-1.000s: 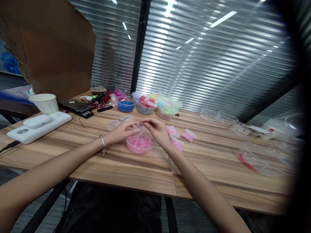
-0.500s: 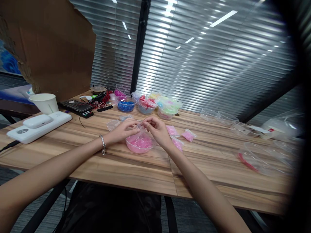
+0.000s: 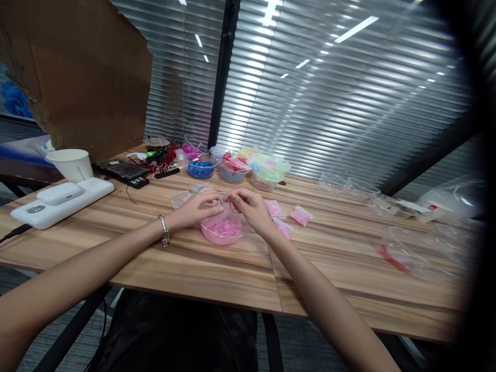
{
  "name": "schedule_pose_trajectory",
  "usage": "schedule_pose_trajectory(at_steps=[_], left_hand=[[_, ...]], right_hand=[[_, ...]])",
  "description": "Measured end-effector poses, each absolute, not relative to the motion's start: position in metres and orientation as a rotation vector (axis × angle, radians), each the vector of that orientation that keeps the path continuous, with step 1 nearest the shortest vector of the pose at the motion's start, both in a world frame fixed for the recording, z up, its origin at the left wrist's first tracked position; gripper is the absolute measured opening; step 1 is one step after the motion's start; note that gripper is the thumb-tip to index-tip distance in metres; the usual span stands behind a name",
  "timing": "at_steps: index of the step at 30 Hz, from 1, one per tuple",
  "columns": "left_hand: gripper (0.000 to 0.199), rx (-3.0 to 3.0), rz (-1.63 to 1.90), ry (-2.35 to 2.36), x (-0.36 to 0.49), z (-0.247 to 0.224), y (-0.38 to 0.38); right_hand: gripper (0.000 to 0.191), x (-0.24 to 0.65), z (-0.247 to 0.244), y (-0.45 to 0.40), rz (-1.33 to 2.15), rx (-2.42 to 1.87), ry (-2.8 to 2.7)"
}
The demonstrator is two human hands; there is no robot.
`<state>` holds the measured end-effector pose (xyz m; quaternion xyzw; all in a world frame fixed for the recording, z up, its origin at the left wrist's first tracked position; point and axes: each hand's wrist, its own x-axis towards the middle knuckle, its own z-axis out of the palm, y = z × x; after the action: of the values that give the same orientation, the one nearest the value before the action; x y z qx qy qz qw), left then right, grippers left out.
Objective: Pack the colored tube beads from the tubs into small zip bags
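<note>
A clear round bowl [image 3: 217, 238] with pink pieces in it stands on the wooden table in front of me. Over its far rim, my left hand [image 3: 199, 208] and my right hand [image 3: 250, 206] meet with fingers closed on a small clear plastic bag [image 3: 222, 211], its top pinched between them. The bag hangs above the pink pieces; whether anything is inside it I cannot make out. To the right of my right hand lie small bags of pink pieces [image 3: 301, 215]. Flat clear bags [image 3: 180, 199] rest beyond my left hand.
Bowls of blue [image 3: 200, 169], red [image 3: 234, 164] and pale green [image 3: 270, 168] items line the table's back. At left are a paper cup [image 3: 73, 163], a white power bank [image 3: 62, 201] and a cardboard sheet [image 3: 96, 77]. Clear containers [image 3: 411, 253] stand at right.
My right hand has shifted very slightly left, its fingers still together at the bag. My left hand stays nearly where it was.
</note>
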<state>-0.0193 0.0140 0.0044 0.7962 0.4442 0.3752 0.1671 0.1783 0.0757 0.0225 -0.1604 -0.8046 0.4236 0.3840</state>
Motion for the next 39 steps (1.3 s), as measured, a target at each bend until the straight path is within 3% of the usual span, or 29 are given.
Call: schedule_pose_trajectory(at_steps=[14,39], left_hand=[[0.039,2.256,1.07,1.255,-0.02,0.003,0.014],[0.041,2.239,1.06,1.257,-0.021,0.002,0.015]], right_hand=[[0.031,0.177,0.019,0.079,1.089,-0.412,-2.025],[0.019,0.175,0.01,0.083,1.055,-0.43,-1.896]])
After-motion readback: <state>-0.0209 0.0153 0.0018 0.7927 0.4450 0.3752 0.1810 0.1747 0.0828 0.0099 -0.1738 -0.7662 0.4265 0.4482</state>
